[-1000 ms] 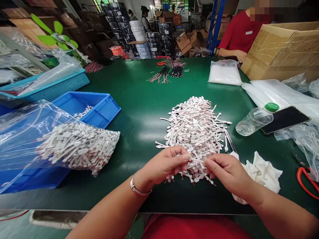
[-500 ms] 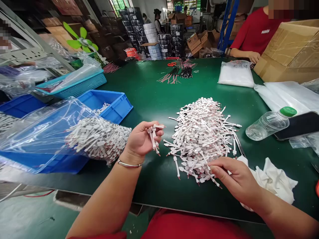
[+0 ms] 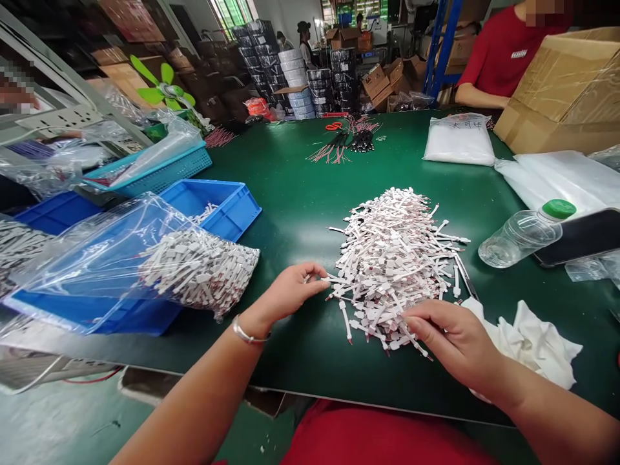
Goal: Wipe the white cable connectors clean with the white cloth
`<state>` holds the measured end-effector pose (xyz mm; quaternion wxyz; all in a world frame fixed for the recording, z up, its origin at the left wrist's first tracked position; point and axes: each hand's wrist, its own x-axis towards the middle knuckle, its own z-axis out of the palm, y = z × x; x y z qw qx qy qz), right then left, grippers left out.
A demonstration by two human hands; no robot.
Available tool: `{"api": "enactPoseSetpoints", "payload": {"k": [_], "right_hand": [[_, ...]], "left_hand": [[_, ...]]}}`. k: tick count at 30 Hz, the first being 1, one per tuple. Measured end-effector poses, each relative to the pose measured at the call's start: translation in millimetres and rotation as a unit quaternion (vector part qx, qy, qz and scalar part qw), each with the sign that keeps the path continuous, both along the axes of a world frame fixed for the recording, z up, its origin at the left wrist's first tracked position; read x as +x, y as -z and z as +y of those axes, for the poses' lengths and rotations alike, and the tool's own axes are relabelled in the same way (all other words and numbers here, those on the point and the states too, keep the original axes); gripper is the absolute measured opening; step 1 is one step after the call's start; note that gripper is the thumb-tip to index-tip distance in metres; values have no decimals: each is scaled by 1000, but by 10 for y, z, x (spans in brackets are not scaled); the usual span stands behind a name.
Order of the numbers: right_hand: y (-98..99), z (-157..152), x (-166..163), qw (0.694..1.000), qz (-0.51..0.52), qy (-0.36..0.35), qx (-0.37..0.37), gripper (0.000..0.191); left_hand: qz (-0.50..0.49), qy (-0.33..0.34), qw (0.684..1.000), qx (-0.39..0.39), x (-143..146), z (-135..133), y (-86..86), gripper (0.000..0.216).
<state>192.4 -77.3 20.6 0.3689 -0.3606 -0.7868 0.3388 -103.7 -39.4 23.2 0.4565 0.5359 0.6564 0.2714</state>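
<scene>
White pieces: a loose pile of small white strip-shaped pieces (image 3: 394, 258) with reddish ends lay in the middle of the surface, right in front of the person.
Left hand: the left hand (image 3: 290, 294) reached to the pile's left edge, fingers (image 3: 322, 281) drawn close together and touching the outermost pieces; I could not tell whether one was actually pinched. A bracelet (image 3: 245, 334) sat on that wrist.
Right hand: the right hand (image 3: 453, 339) lay palm down at the near right edge, fingers curled loosely into the pieces; whether it had hold of any could not be told.
Step in hand: by the look of it, picking single pieces off the pile's rim with both hands.
What a pick calls for: a fine fingertip pinch on one strip, as the pieces lay crossed and tangled.
Close by: a white cloth (image 3: 537, 342) beside the right hand; a clear bag (image 3: 194, 271) of the same pieces to the left, resting on a blue bin (image 3: 227, 206).
Surface: dark green surface (image 3: 290, 168), carrying a plastic bottle (image 3: 520, 236), a phone (image 3: 581, 236) and wire bundles (image 3: 339, 145) farther off.
Room: a workshop with a cardboard box (image 3: 562, 90), stacked goods, and a co-worker in red (image 3: 504, 58) at the far side.
</scene>
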Motion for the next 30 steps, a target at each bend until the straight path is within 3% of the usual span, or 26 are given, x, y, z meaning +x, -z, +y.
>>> {"api": "enactPoseSetpoints", "payload": {"k": [2,4,12,17,20,24,30], "right_hand": [[-1,-2,-1,1000,0,-4,-1,19],[-7,-3,-2,1000,0,-9,-1,19],[-19,-11,-1,1000,2,-15,5,18],[0,-13,-5,999,6,-10,47,15],[26,-21,-20,994,11,5,113,21],[52,-46,-43,981,-26,6,193,41],[74,-64,-37,969,-72,-15,234,36]], "left_hand": [[128,49,989,55,-21,-5,99,24],[187,67,976,90,-44,10,181,26],[232,133,956,125,-49,11,261,18],[276,92,948,127,-73,-131,123,19],[218,51,969,103,16,-305,-50,22],[59,63,993,78,332,-544,-263,22],[-61,114,991,24,661,-644,-288,20]]}}
